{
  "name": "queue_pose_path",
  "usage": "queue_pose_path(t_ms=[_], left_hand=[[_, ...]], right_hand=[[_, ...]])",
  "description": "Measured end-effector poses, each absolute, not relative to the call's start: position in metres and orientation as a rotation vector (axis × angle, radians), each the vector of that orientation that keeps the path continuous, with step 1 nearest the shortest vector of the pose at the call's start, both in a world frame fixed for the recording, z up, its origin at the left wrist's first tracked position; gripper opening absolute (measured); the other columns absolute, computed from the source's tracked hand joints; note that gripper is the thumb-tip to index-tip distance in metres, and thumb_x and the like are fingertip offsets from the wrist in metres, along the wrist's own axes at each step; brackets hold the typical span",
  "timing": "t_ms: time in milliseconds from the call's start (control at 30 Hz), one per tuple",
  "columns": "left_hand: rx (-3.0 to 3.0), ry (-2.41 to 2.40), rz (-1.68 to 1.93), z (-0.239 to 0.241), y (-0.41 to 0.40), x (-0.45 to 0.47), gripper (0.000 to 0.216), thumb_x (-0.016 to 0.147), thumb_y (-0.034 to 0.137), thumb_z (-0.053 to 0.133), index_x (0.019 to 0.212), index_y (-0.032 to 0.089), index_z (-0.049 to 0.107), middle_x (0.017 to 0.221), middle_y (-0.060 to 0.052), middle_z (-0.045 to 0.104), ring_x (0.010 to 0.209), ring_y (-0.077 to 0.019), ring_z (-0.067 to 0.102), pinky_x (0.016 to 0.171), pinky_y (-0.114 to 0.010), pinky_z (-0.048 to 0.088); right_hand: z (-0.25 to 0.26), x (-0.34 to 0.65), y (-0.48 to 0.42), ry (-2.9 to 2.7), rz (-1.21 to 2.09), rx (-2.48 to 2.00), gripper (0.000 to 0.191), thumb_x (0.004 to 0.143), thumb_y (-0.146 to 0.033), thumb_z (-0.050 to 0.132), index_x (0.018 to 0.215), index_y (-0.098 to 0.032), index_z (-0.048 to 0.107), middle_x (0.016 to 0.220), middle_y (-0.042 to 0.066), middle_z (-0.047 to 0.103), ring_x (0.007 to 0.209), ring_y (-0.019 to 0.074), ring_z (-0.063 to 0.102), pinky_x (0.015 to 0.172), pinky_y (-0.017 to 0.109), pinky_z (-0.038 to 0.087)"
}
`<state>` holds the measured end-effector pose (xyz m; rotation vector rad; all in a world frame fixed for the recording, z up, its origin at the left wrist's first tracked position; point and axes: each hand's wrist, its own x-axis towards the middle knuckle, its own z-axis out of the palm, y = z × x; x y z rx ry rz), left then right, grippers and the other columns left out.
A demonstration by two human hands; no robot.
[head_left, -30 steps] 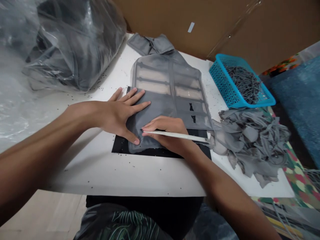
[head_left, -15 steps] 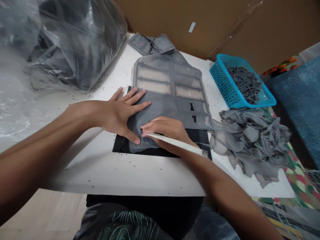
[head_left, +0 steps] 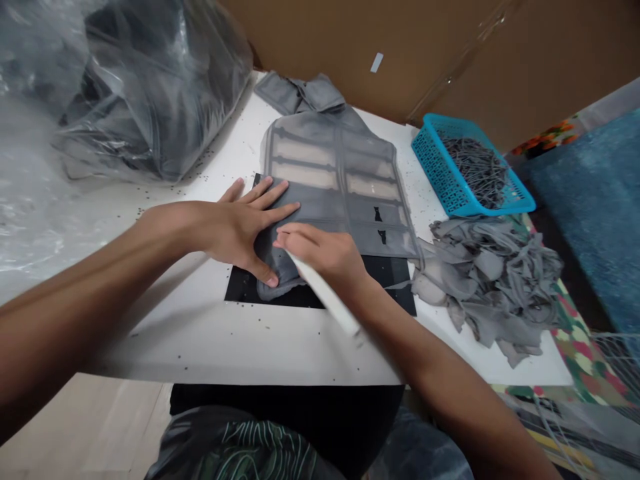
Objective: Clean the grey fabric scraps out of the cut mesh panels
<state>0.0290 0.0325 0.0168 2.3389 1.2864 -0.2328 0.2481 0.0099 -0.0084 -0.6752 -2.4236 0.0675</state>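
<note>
My left hand [head_left: 235, 230] lies flat with fingers spread on a grey, partly see-through fabric piece [head_left: 320, 210] with sewn seams and strips. Its thumb presses near the fabric's front corner. Beside it, my right hand [head_left: 325, 257] is closed around a long white stick-shaped tool [head_left: 330, 300], whose back end slants down toward the table's front edge. The fingers hide the tool's tip over the fabric. Under the fabric's front part is a black mat [head_left: 387, 268]. Two small black marks [head_left: 382, 237] show on the fabric's right side.
A heap of grey fabric scraps [head_left: 493, 273] lies to the right. Behind it stands a blue basket [head_left: 445, 170] full of thin grey strips. At left, a clear plastic bag [head_left: 165, 93] holds dark items. Cardboard [head_left: 320, 40] walls the back; small dark specks dot the white table [head_left: 210, 347].
My right hand has risen slightly off the fabric's corner, and the tool's back end has swung down and left, away from the forearm. My left hand stays in place. The view has shifted slightly.
</note>
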Motion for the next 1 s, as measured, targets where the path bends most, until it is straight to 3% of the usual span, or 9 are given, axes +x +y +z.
queue_pose_path(t_ms=[200, 367, 500, 567, 733, 1000], left_hand=[[2.393, 1.249, -0.154, 0.016, 0.032, 0.023, 0.137, 0.061, 0.095, 0.063, 0.169, 0.026, 0.013, 0.174, -0.009, -0.017, 0.16, -0.0448, -0.012, 0.124, -0.066, -0.011], [2.448, 1.154, 0.086, 0.015, 0.022, 0.044, 0.106, 0.084, 0.089, 0.047, 0.168, 0.029, 0.022, 0.177, -0.003, -0.006, 0.162, -0.0398, -0.001, 0.129, -0.063, -0.004], [2.532, 1.18, 0.283, 0.002, 0.012, 0.074, 0.086, 0.101, 0.075, 0.028, 0.163, 0.017, 0.036, 0.176, -0.009, 0.013, 0.163, -0.0337, 0.01, 0.132, -0.056, 0.005], [2.589, 1.204, 0.349, -0.007, 0.01, 0.081, 0.083, 0.102, 0.072, 0.028, 0.163, 0.015, 0.037, 0.175, -0.011, 0.019, 0.162, -0.0339, 0.012, 0.132, -0.056, 0.006], [2.597, 1.26, 0.353, -0.015, 0.009, 0.082, 0.084, 0.098, 0.075, 0.035, 0.166, 0.026, 0.032, 0.176, -0.003, 0.019, 0.162, -0.0366, 0.013, 0.132, -0.058, 0.01], [2.608, 1.27, 0.311, -0.011, 0.008, 0.08, 0.095, 0.092, 0.084, 0.035, 0.167, 0.025, 0.028, 0.175, -0.005, 0.019, 0.161, -0.0395, 0.016, 0.13, -0.063, 0.004]], right_hand=[[0.009, 0.297, 0.019, -2.198, 0.662, -0.854, 0.009, 0.096, -0.029, 0.074, 0.091, -0.021, 0.074, 0.098, 0.004, 0.082, 0.095, 0.0191, 0.078, 0.086, 0.029, 0.06], [0.008, 0.338, 0.011, -2.121, 0.744, -1.034, 0.008, 0.091, -0.031, 0.08, 0.09, -0.022, 0.078, 0.092, 0.004, 0.082, 0.087, 0.0199, 0.078, 0.081, 0.032, 0.06], [0.003, 0.34, 0.006, -2.161, 0.74, -0.987, 0.005, 0.092, -0.027, 0.077, 0.09, -0.022, 0.077, 0.092, 0.004, 0.082, 0.087, 0.0193, 0.078, 0.081, 0.031, 0.06], [0.003, 0.339, 0.005, -2.153, 0.726, -0.981, 0.007, 0.094, -0.026, 0.075, 0.089, -0.022, 0.076, 0.091, 0.004, 0.081, 0.087, 0.0192, 0.078, 0.082, 0.032, 0.06], [0.003, 0.341, 0.003, -2.204, 0.629, -0.95, 0.008, 0.096, -0.024, 0.072, 0.089, -0.02, 0.074, 0.092, 0.005, 0.081, 0.088, 0.0181, 0.077, 0.081, 0.03, 0.06], [0.002, 0.342, 0.003, -2.257, 0.577, -0.9, 0.008, 0.097, -0.022, 0.07, 0.092, -0.018, 0.074, 0.093, 0.006, 0.081, 0.09, 0.0181, 0.076, 0.081, 0.031, 0.06]])
